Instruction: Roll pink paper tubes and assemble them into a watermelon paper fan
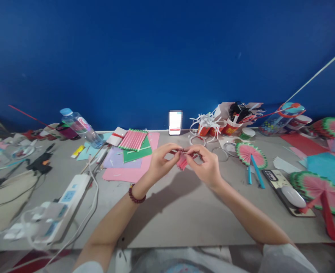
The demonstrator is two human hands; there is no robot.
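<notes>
My left hand and my right hand meet above the middle of the table, fingertips pinched together. Between them is a small folded piece of pink pleated paper, its fanned lower part hanging below the fingers. A dark strand seems to run across its top at the fingertips, too small to make out. Left of my hands, a pink and green pleated paper strip lies on a green sheet and a pink sheet. To the right lies a finished-looking watermelon paper fan with blue legs.
A lit phone leans on the blue wall. At left are a plastic bottle, a glue gun and a power strip with cables. At right, cups of tools, a phone under a white mouse, and more fans.
</notes>
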